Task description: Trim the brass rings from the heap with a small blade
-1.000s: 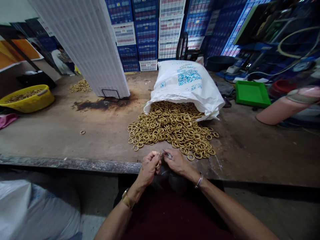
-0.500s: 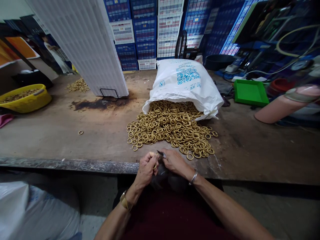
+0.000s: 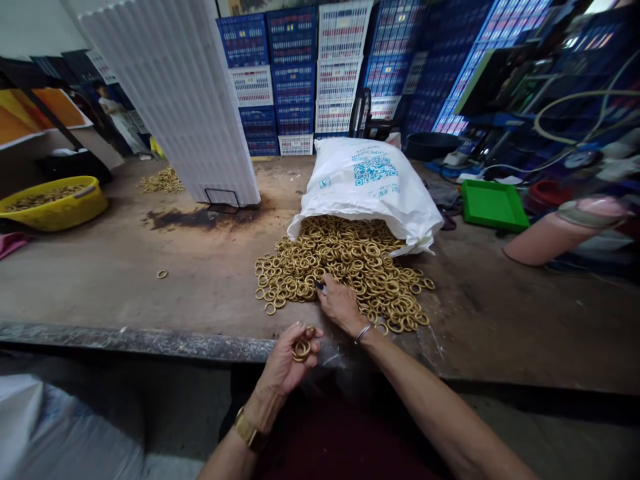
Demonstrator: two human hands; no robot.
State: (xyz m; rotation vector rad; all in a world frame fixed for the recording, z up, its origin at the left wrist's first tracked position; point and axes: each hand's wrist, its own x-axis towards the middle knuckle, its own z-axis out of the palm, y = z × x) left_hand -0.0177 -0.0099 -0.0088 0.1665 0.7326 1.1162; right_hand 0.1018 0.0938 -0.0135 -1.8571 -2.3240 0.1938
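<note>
Many brass-coloured rings [image 3: 345, 257] spill in a pile from the mouth of a white sack [image 3: 367, 183] with blue print. My left hand [image 3: 290, 360], palm up at the table's front edge, has its fingers curled round a few rings [image 3: 301, 350]. My right hand [image 3: 340, 305] reaches to the front of the pile, with a small dark-tipped tool [image 3: 321, 287] gripped in it; its fingertips touch the rings. One loose ring [image 3: 162, 274] lies alone on the table to the left.
On the wooden table [image 3: 90, 280] stand a tall white ribbed panel [image 3: 185, 100], a yellow basin [image 3: 55, 207] of rings, a green tray [image 3: 494, 204] and a pink bottle [image 3: 560, 233]. Stacked crates [image 3: 293, 83] are behind. A person [image 3: 117, 117] stands far left.
My right hand has moved away from the left, forward to the pile with the tool. My left hand has turned palm up and loosened, showing its rings. The view has tilted slightly.
</note>
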